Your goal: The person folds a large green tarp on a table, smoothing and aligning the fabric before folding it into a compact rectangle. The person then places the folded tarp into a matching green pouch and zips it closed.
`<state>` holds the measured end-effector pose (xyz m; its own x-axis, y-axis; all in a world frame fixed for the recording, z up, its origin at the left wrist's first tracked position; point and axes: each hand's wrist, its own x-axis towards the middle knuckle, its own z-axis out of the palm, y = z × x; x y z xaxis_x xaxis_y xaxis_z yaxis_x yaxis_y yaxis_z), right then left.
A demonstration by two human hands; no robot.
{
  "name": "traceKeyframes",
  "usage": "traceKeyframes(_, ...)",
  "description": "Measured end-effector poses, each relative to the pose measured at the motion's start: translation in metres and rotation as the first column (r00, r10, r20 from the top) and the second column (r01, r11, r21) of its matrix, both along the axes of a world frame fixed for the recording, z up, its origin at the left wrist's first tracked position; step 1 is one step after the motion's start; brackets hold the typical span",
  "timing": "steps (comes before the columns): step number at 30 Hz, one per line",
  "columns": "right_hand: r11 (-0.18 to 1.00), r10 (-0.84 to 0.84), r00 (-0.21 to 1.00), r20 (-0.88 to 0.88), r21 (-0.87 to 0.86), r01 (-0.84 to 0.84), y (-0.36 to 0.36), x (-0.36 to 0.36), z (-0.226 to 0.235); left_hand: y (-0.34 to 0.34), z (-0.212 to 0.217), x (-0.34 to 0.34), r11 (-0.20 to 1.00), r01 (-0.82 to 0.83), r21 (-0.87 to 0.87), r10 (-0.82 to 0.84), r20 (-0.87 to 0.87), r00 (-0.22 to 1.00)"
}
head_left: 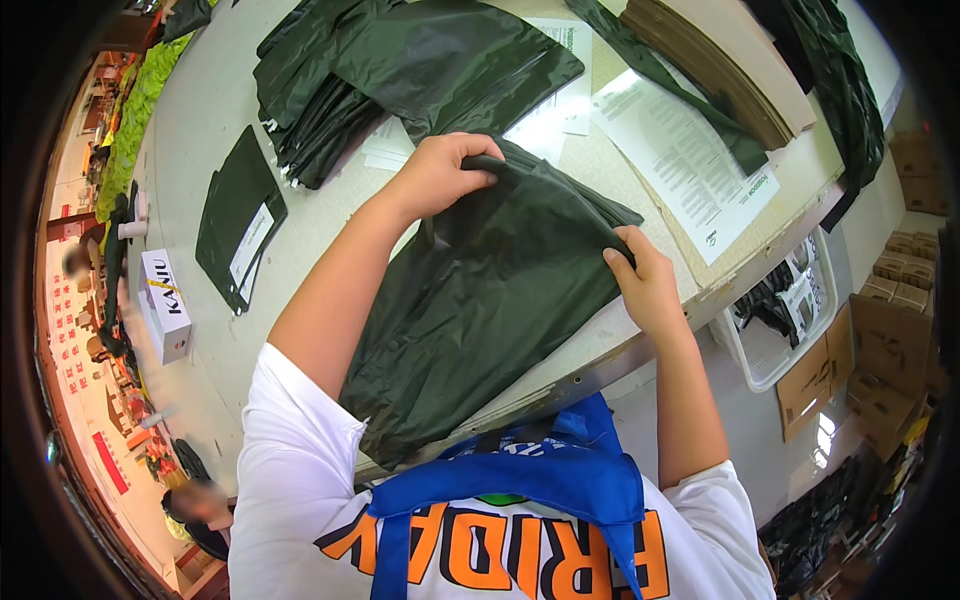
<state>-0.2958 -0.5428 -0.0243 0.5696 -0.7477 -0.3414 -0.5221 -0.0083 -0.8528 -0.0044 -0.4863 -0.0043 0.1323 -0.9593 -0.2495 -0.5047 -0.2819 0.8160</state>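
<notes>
A dark green folded sheet [500, 280] of thin, shiny, pliable material spreads before me, its lower end hanging at the table's near edge. Its far upper edge is pinched between the thumb and fingers of my left hand [440, 175]. My right hand [650, 280] grips the right-hand corner, thumb on top. Several layers show along the edge between my hands. Just beyond lies a pile of similar dark green folded pieces [450, 60]. Left of my left forearm rests a smaller folded green piece [242, 215] with a white label [252, 243] on it.
Printed white sheets [690, 160] and a stack of brown cardboard [700, 80] occupy the table's far right. A small white box [165, 305] stands at the left. Beside the right table edge, a white plastic basket [765, 370] holds dark packets. Cardboard boxes [890, 350] sit beyond it.
</notes>
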Motion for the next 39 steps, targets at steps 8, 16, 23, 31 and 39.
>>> traceKeyframes(8,0.718,0.248,0.930,0.272,-0.696,0.012,0.027,-0.016,0.001,0.076,0.053,-0.036,0.630,0.470,-0.618,0.050,0.636,0.770)
traceKeyframes(16,0.655,0.278,0.918,0.283,-0.755,0.035,0.038,-0.014,-0.013,0.106,0.040,-0.051,0.702,0.413,-0.581,0.019,0.595,0.804)
traceKeyframes(23,0.678,0.215,0.945,0.246,-0.734,0.037,0.050,-0.006,-0.015,0.092,0.061,-0.081,0.899,0.052,-0.434,0.115,0.349,0.930)
traceKeyframes(31,0.778,0.610,0.771,0.183,-0.321,-0.540,-0.004,0.012,0.051,0.105,0.014,-0.101,0.939,-0.157,-0.307,0.231,0.219,0.948)
traceKeyframes(39,0.558,0.790,0.610,-0.058,-0.342,-0.756,-0.007,0.209,0.049,0.111,0.006,-0.100,0.940,-0.178,-0.293,0.241,0.197,0.950)
